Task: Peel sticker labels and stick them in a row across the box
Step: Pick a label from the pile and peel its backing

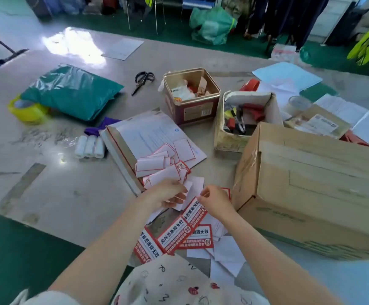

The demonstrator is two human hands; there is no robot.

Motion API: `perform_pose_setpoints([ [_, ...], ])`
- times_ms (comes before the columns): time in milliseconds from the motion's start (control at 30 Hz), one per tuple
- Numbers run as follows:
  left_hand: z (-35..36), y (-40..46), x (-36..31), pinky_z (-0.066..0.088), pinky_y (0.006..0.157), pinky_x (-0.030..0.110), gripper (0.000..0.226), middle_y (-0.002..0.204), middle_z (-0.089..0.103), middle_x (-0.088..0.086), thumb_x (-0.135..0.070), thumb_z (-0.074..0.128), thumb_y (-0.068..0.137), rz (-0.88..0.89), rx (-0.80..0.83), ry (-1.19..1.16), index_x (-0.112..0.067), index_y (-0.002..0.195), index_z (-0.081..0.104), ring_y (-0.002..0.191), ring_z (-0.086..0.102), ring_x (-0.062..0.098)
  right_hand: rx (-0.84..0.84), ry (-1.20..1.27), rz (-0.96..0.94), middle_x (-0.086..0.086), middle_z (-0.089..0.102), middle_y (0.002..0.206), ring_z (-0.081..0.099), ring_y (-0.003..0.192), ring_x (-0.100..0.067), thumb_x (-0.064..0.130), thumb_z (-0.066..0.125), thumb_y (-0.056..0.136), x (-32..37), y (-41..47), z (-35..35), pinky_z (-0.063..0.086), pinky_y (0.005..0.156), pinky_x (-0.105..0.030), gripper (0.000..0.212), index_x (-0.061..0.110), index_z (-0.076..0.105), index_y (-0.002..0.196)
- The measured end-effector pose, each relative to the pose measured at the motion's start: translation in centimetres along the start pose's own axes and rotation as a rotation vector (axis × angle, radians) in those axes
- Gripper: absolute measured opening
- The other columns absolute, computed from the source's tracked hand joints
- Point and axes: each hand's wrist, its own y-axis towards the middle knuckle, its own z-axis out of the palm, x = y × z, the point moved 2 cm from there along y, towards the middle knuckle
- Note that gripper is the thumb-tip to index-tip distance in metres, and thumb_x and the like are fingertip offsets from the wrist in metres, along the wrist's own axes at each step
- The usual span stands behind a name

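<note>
A strip of red and white sticker labels (180,230) hangs from my hands over the table's near edge. My left hand (168,193) grips the backing paper at the strip's upper end. My right hand (215,200) pinches the corner of the top label on that strip. The large cardboard box (315,183) lies on the table just right of my hands. Empty red-bordered backing sheets (161,166) pile up beyond my left hand, and white backing scraps (225,254) lie below the strip.
A flat mailer envelope (148,135) lies behind the pile. Further back stand a square tin (192,95), a small open carton of tools (243,119), black scissors (142,81), a green plastic parcel (71,91), yellow tape (26,110) and white rolls (90,146). Papers cover the right side.
</note>
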Motion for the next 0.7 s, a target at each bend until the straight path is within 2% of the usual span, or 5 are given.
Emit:
perform_pose_setpoints([
  [100,0.8,0.3,0.8,0.048,0.063,0.023,0.014,0.084,0.065,0.007,-0.015,0.057,0.088,-0.034,-0.018,0.008,-0.008,0.099,0.061,0.071,0.061,0.017,0.056,-0.072,-0.003,-0.017,0.066,0.099,0.061,0.073,-0.019,0.016,0.053,0.093,-1.2,0.5,0.3,0.048,0.059,-0.031,0.017,0.0,0.058,0.096],
  [167,1.3,0.5,1.3,0.049,0.065,0.022,0.014,0.083,0.065,0.006,-0.016,0.056,0.09,-0.045,-0.032,0.027,-0.008,0.1,0.061,0.071,0.06,0.016,0.089,-0.072,0.017,-0.009,0.065,0.1,0.056,0.07,-0.008,0.021,0.055,0.093,-1.9,0.7,0.6,0.045,0.057,-0.02,0.014,0.007,0.055,0.098],
  [267,1.7,0.8,1.5,0.052,0.075,0.026,0.014,0.081,0.066,0.004,-0.017,0.055,0.09,-0.037,-0.035,0.057,-0.008,0.099,0.061,0.074,0.061,0.016,0.091,-0.048,0.044,-0.007,0.065,0.104,0.061,0.078,-0.013,0.022,0.057,0.092,-2.1,0.9,1.0,0.054,0.072,-0.027,0.017,0.008,0.054,0.102],
  [500,1.6,1.3,1.9,0.054,0.09,0.033,0.01,0.087,0.069,0.005,-0.019,0.056,0.09,-0.044,-0.045,0.095,-0.012,0.094,0.062,0.083,0.065,0.018,0.077,-0.049,0.007,-0.008,0.07,0.096,0.062,0.073,-0.01,0.02,0.06,0.09,-1.5,1.0,0.6,0.055,0.075,-0.03,0.013,0.008,0.063,0.087],
  [700,1.0,1.4,1.1,0.05,0.068,0.021,0.02,0.09,0.066,0.004,-0.019,0.054,0.091,-0.02,-0.074,0.106,-0.009,0.107,0.061,0.081,0.062,0.014,0.05,-0.085,-0.038,-0.009,0.07,0.096,0.062,0.075,-0.013,0.022,0.062,0.089,-0.2,1.0,-0.1,0.056,0.078,-0.032,0.017,0.005,0.067,0.09],
])
